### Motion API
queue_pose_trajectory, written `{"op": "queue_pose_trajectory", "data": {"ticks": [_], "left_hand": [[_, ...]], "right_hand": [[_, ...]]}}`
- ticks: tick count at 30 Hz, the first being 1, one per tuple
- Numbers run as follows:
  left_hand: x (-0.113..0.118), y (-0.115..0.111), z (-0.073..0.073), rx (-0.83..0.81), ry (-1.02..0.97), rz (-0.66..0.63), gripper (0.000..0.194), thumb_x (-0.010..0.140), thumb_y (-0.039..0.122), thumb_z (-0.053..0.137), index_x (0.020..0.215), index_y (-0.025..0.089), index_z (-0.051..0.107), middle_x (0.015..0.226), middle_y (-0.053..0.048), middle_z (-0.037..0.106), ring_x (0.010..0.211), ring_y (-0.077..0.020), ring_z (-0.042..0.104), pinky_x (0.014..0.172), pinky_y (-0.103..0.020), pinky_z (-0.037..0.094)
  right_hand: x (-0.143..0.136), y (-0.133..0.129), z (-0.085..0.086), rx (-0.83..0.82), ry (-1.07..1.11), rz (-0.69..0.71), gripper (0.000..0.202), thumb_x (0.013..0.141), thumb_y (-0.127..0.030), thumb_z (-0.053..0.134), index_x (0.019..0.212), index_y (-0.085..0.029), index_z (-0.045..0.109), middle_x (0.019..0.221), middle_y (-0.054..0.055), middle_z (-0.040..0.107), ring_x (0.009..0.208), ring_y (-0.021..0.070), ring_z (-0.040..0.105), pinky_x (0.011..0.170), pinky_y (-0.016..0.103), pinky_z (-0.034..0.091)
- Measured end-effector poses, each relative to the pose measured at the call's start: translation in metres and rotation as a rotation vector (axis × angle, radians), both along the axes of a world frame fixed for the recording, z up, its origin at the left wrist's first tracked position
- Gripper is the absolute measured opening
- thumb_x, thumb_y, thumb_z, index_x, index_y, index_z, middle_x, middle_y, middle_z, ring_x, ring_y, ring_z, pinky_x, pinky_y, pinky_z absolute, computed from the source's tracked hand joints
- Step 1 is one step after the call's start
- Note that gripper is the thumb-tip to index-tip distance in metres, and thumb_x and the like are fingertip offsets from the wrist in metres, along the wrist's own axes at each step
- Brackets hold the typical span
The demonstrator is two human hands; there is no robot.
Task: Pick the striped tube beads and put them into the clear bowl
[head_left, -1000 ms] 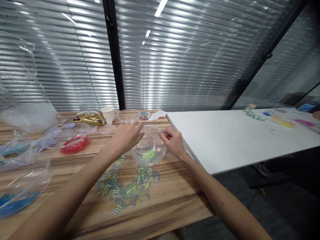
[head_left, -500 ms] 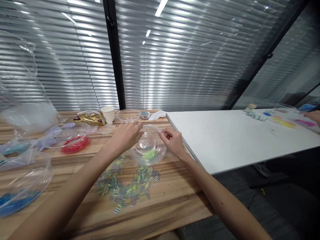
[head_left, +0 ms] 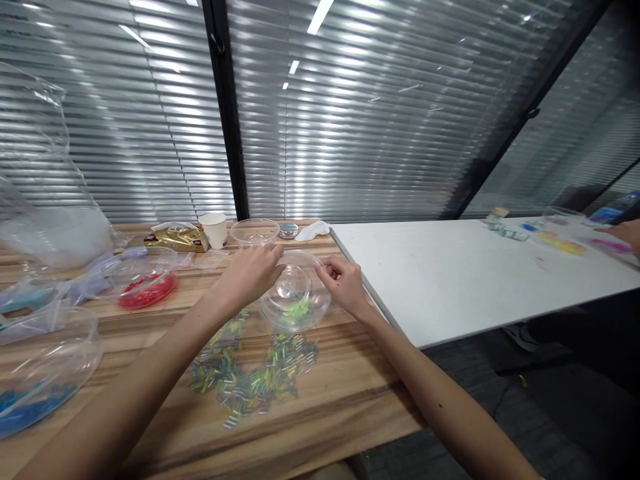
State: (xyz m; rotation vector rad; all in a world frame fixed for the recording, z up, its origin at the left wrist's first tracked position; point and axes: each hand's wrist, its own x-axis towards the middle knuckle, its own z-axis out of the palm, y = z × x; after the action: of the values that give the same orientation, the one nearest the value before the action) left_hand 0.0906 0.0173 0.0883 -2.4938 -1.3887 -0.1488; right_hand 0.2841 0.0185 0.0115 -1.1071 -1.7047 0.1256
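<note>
Holding a round plastic bowl (head_left: 296, 285)

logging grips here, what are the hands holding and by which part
A clear plastic bowl, by its rim: left hand on the left, right hand on the right.

Panning a touch right, catching more of a co-worker's hand (head_left: 627, 233) at far right, near the pink pile (head_left: 611, 245) now, just a sliver a second ago!
</note>
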Motion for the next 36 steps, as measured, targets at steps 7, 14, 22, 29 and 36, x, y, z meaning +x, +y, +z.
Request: {"op": "queue_pose_trajectory", "data": {"ticks": [7,14,22,29,36], "left_hand": [[0.0019,-0.0020,0.0014,-0.022,0.012,0.026,0.028,0.093,0.032,0.041,0.106,0.011,0.054,0.098,-0.012,0.066,0.082,-0.0253,0.063,0.061,-0.029,0.042],[0.0041,-0.0030,-0.0001,-0.035,0.047,0.056,0.028,0.093,0.031,0.042,0.108,0.010,0.052,0.095,-0.013,0.066,0.083,-0.0259,0.063,0.060,-0.029,0.042],[0.0051,-0.0040,-0.0011,-0.040,0.050,0.067,0.031,0.093,0.033,0.042,0.111,0.009,0.049,0.091,-0.013,0.066,0.083,-0.0263,0.063,0.061,-0.030,0.043],[0.0063,-0.0044,-0.0013,-0.047,0.061,0.080,0.030,0.093,0.033,0.042,0.111,0.009,0.049,0.094,-0.013,0.066,0.086,-0.0270,0.063,0.064,-0.030,0.043],[0.0078,-0.0063,-0.0022,-0.064,0.064,0.097,0.029,0.093,0.033,0.040,0.110,0.010,0.048,0.091,-0.012,0.066,0.082,-0.0263,0.064,0.060,-0.029,0.042]], "right_hand": [[-0.0003,0.0003,0.0006,-0.005,0.010,0.010,0.024,0.082,-0.030,0.053,0.067,-0.014,0.063,0.047,-0.004,0.046,0.045,0.0085,0.040,0.048,0.021,0.031],[0.0006,-0.0004,0.0015,-0.017,0.011,0.015,0.024,0.082,-0.029,0.053,0.068,-0.014,0.064,0.048,-0.003,0.048,0.046,0.0086,0.041,0.048,0.020,0.032],[0.0007,0.0010,0.0005,-0.014,0.026,0.031,0.024,0.082,-0.029,0.053,0.067,-0.014,0.063,0.047,-0.004,0.045,0.044,0.0076,0.037,0.048,0.021,0.029],[0.0021,0.0022,0.0002,-0.021,0.023,0.037,0.024,0.081,-0.029,0.053,0.067,-0.014,0.063,0.048,-0.004,0.047,0.045,0.0080,0.038,0.048,0.021,0.029],[0.0037,0.0016,0.0023,-0.047,0.023,0.060,0.024,0.081,-0.030,0.053,0.069,-0.013,0.064,0.052,-0.002,0.052,0.046,0.0083,0.039,0.048,0.022,0.030]]}}
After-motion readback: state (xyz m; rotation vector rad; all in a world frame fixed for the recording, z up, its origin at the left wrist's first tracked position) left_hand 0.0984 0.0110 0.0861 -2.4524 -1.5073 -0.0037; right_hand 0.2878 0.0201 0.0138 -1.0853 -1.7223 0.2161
